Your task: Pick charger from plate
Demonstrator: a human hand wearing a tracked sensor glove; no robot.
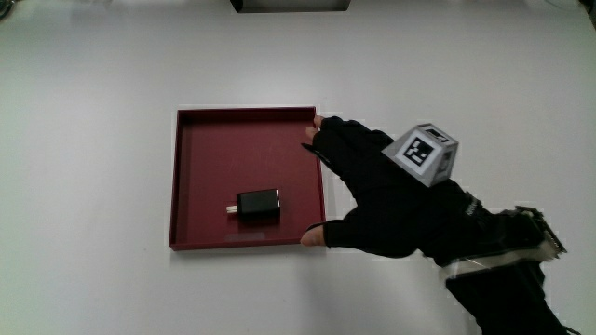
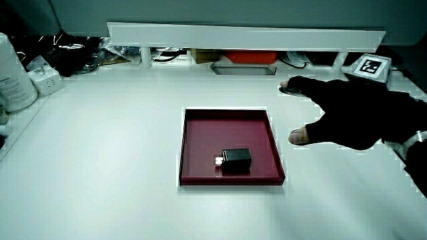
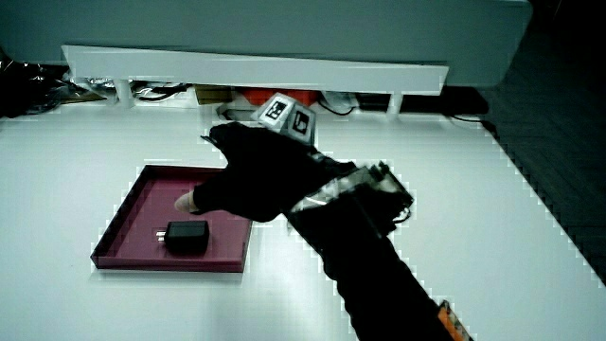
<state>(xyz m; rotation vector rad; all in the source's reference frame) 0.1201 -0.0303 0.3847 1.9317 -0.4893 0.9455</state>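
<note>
White table [image 1: 84, 140], low partition [image 2: 247, 35], hand [image 1: 372, 191] beside plate [image 1: 174, 186].

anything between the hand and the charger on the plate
Nothing visible does. The charger lies alone on the red plate, and the hand is beside the plate's edge with only the low rim between them.

forearm [image 1: 507, 279]: cut by picture edge | plate [image 3: 133, 213] rim: partly under hand [image 3: 251, 180]

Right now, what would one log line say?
hand: open, beside tray | charger: in tray, untouched | pick: not yet done
</note>
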